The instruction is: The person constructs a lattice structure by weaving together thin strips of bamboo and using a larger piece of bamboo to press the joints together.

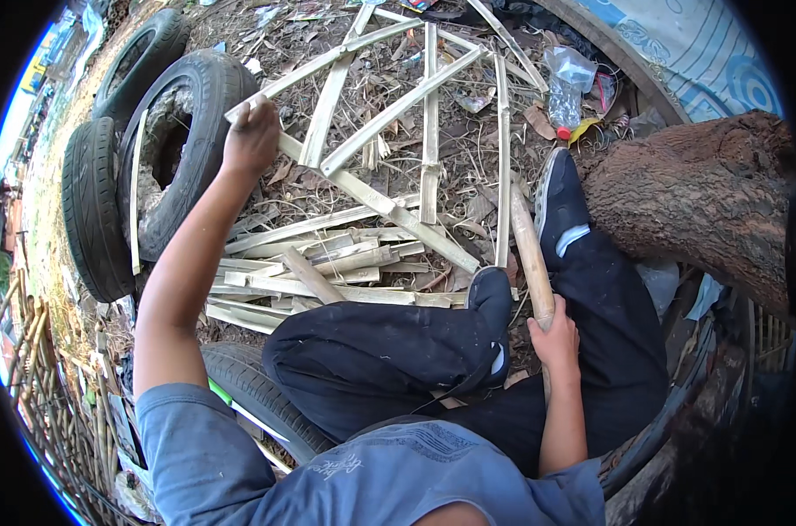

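Observation:
My left hand (251, 138) is stretched far forward, its fingers closed on the near end of a pale split bamboo strip (328, 61). Beside it another bamboo strip (380, 203) slants toward my shoe. My right hand (556, 338) wraps around a thick, smooth wooden stick (530, 254) that points away from me between my legs; its lower end is partly hidden by the hand. More strips (429, 131) lie crosswise on the ground ahead. A pile of split bamboo pieces (328, 263) rests just beyond my bent knee.
Old tires (207, 79) stand at the left, and another tire (249, 386) lies by my left side. A thick tree trunk (687, 193) rises at the right. Near my outstretched shoe (563, 202) is a clear plastic bottle (565, 101). Leaves and litter cover the soil.

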Motion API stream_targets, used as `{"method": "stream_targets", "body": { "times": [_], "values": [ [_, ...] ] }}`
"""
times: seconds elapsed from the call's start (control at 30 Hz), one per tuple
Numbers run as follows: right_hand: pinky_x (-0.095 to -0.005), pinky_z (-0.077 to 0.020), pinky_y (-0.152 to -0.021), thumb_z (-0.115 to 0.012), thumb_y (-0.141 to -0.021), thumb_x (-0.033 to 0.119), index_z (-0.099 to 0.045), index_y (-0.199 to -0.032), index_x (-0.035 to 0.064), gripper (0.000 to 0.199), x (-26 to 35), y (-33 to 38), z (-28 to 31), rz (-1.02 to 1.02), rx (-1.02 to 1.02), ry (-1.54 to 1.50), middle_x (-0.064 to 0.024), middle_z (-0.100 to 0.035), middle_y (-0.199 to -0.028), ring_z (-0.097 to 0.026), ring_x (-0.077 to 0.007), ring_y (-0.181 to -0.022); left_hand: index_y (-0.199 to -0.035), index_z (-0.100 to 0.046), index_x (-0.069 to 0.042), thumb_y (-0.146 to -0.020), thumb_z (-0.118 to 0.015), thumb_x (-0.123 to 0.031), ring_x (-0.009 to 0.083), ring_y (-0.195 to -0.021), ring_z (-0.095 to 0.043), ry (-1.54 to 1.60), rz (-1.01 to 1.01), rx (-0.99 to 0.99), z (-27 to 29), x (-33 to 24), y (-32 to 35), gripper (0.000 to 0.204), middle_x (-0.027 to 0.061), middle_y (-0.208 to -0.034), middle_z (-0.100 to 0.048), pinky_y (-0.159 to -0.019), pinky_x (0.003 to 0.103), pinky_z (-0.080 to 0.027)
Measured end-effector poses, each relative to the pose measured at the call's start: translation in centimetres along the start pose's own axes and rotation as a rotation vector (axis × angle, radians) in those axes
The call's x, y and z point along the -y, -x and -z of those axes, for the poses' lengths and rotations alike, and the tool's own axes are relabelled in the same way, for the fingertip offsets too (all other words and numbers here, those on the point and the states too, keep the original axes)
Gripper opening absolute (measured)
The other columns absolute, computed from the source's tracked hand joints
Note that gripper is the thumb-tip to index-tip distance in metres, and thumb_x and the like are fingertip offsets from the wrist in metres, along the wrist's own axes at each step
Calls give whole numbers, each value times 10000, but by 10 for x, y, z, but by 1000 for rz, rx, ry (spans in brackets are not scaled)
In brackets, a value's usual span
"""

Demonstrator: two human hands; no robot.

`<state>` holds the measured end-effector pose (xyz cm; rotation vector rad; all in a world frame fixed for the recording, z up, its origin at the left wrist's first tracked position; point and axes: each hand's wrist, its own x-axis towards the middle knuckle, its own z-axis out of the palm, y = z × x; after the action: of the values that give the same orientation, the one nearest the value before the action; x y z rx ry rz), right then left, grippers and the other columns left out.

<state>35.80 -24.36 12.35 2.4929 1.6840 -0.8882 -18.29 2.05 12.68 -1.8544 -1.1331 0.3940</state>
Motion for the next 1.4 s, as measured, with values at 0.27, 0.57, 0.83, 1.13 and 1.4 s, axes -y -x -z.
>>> {"method": "stream_targets", "body": {
  "times": [0.27, 0.57, 0.83, 1.13, 1.4],
  "values": [
    [-543, -500, -864, -709, -837, 255, -413, -1373, 82, 636, 2, -15, -4, -77, 10, 25, -284, -665, -1087, -627, -479, -1021, -1302, -539, -57, -940, -436, -209, 313, -1420, -292, 298, 63, 559, 0, -89, 23, 405, 137, -1398, -486, -1132, 558, -181],
    [-555, -501, -860, -723, -821, 226, -411, -1343, 55, 632, -29, -58, -73, -73, -64, -64, -286, -630, -1111, -618, -488, -1029, -1362, -490, -164, -833, -734, -355, 346, -1453, -253, 1174, 209, 488, 191, -97, 41, 613, 129, -1433, -439, -1125, 549, -179],
    [-463, -446, -999, -655, -868, 155, -469, -1341, 6, 529, 87, 18, 29, 436, -37, -168, -250, -578, -1200, -568, -421, -1136, -1198, -595, -127, -781, -784, -206, 370, -1406, -327, 1510, 403, 577, 234, -153, 146, 463, 136, -1337, -495, -1133, 521, -224],
    [-416, -473, -956, -583, -909, 156, -478, -1302, -54, 458, 242, 130, 96, 1359, 1013, -420, -219, -595, -1153, -587, -360, -1102, -999, -646, -10, -846, -740, -157, 153, -881, -621, 1906, 666, 702, 166, -195, 133, 232, 66, -901, -663, -836, 297, -488],
    [-384, -462, -964, -591, -886, 170, -461, -1353, -24, 523, 191, 133, 99, 1007, 818, -409, -180, -580, -1167, -580, -297, -1096, -1010, -651, -27, -852, -725, -179, 151, -929, -623, 1981, 681, 757, 173, -191, 115, 232, 66, -933, -672, -868, 307, -481]
  ]
}}
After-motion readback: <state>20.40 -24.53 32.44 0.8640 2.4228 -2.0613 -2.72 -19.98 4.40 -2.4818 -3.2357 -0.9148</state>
